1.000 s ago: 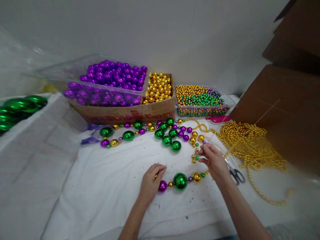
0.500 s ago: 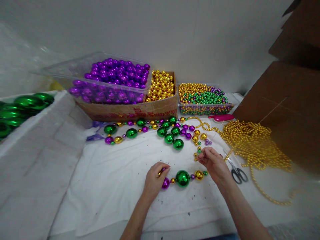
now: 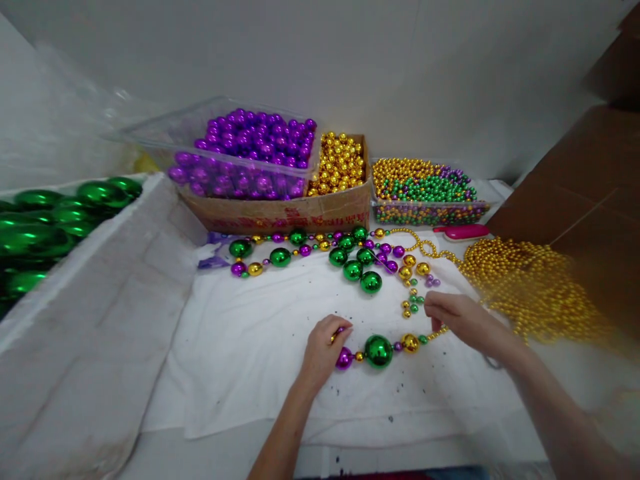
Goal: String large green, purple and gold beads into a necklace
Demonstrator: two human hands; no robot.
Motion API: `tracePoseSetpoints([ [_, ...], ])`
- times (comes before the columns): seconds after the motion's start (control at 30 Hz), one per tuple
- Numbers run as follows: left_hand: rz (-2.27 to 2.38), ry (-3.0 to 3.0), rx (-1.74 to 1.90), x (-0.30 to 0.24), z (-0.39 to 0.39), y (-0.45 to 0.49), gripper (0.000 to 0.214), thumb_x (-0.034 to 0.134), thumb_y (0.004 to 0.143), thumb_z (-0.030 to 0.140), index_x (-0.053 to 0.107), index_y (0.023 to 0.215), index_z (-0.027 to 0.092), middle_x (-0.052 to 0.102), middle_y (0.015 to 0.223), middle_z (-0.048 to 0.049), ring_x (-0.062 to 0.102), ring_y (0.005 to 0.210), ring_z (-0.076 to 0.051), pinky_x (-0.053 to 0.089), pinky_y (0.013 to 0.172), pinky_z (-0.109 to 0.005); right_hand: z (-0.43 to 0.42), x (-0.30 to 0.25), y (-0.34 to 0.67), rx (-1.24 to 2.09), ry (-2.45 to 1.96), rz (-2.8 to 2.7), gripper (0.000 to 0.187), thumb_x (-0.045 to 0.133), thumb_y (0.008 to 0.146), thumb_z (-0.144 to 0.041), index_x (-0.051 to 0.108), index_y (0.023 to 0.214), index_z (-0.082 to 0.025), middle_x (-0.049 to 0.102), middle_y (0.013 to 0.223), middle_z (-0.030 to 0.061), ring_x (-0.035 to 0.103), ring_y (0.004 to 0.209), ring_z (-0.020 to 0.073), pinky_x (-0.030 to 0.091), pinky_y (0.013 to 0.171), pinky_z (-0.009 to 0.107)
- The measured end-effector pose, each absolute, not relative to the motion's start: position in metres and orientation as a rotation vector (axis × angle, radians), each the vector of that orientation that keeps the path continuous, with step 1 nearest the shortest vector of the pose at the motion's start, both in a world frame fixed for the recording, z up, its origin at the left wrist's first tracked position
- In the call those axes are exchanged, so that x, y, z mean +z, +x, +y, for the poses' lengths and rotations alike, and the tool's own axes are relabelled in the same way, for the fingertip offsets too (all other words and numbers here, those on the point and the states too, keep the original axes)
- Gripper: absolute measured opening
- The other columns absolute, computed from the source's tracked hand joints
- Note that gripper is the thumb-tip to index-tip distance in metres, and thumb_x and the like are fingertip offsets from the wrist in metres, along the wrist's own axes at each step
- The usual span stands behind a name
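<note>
The right hand (image 3: 455, 319) has drifted rightward. A white cloth (image 3: 240, 360) spreads under everything, likely to stop round beads rolling. Behind it, a brown cardboard box of gold balls (image 3: 280, 215) and a heap of gold bead strings (image 3: 530, 287) sit within reach. The short strand of shiny green, gold and purple balls (image 3: 379, 351) lies between the hands. The left hand (image 3: 324, 348) pinches its purple end, anchoring it. The right hand's fingers curl over its gold end, but its grasp is unclear. Tiny loose beads (image 3: 413, 300) lie just beside.
</note>
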State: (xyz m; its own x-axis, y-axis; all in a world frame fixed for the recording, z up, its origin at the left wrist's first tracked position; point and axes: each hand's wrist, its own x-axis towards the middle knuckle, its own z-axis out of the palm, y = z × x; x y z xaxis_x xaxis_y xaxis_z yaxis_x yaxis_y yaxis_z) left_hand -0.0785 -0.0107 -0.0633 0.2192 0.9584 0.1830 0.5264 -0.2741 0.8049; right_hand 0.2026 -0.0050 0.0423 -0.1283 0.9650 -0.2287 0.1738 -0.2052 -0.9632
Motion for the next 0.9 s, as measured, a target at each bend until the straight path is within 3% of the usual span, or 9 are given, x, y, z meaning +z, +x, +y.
tracePoseSetpoints([
  [0.23,1.371,1.892,0.929,-0.066,-0.011,-0.080,0.010,0.055,0.084,0.023,0.065,0.082,0.020,0.067,0.086,-0.0035,0.062,0.086,-0.019,0.047,0.080,-0.032,-0.013,0.061,0.201,1.434,-1.155,-0.969,0.025,0.067,0.074,-0.045,0.055,0.072,-0.023,0.047,0.057,-0.0039,0.042,0.052,0.0107,0.041,0.052,0.025],
  [0.37,1.361,1.895,0.928,-0.067,-0.011,-0.080,0.011,0.055,0.084,0.023,0.065,0.083,0.020,0.067,0.086,-0.0033,0.062,0.085,-0.018,0.047,0.080,-0.032,-0.017,0.066,0.215,1.453,-1.248,-1.194,0.026,0.065,0.076,-0.046,0.057,0.070,-0.022,0.053,0.060,-0.0012,0.029,0.044,0.0073,0.023,0.040,0.021],
  [0.53,1.349,1.916,0.905,-0.066,-0.010,-0.080,0.012,0.055,0.084,0.023,0.067,0.083,0.020,0.068,0.087,-0.0036,0.062,0.085,-0.019,0.047,0.081,-0.033,-0.013,0.084,0.240,0.953,-1.597,-1.969,0.033,0.061,0.079,-0.044,0.057,0.055,-0.022,0.056,0.056,0.0020,0.048,0.056,0.0138,0.033,0.049,0.024],
  [0.6,1.348,1.920,0.910,-0.066,-0.010,-0.081,0.013,0.054,0.084,0.023,0.067,0.083,0.021,0.068,0.087,-0.0038,0.062,0.085,-0.019,0.047,0.081,-0.033,-0.013,0.090,0.243,0.896,-1.631,-1.920,0.031,0.059,0.080,-0.043,0.059,0.058,-0.022,0.057,0.058,0.0021,0.046,0.053,0.0126,0.031,0.047,0.024],
  [0.73,1.335,1.932,0.918,-0.065,-0.008,-0.082,0.014,0.053,0.085,0.024,0.066,0.083,0.020,0.068,0.087,-0.0036,0.063,0.084,-0.018,0.048,0.080,-0.032,-0.013,0.093,0.242,1.158,-1.541,-1.476,0.030,0.062,0.078,-0.048,0.063,0.067,-0.021,0.058,0.057,0.0015,0.030,0.041,0.0064,0.018,0.038,0.022],
  [0.8,1.329,1.940,0.918,-0.064,-0.007,-0.082,0.014,0.053,0.086,0.025,0.066,0.082,0.020,0.068,0.086,-0.0036,0.063,0.083,-0.018,0.048,0.079,-0.032,-0.010,0.091,0.242,1.263,-1.388,-1.225,0.028,0.068,0.072,-0.049,0.062,0.070,-0.022,0.059,0.060,0.0018,0.034,0.042,0.0067,0.022,0.038,0.021],
  [0.9,1.329,1.959,0.912,-0.064,-0.007,-0.083,0.015,0.053,0.086,0.026,0.066,0.082,0.021,0.068,0.085,-0.0037,0.063,0.083,-0.019,0.049,0.078,-0.032,-0.007,0.091,0.244,1.314,-1.155,-0.977,0.031,0.076,0.062,-0.049,0.058,0.071,-0.025,0.063,0.070,0.0019,0.047,0.053,0.0110,0.040,0.050,0.028],
])
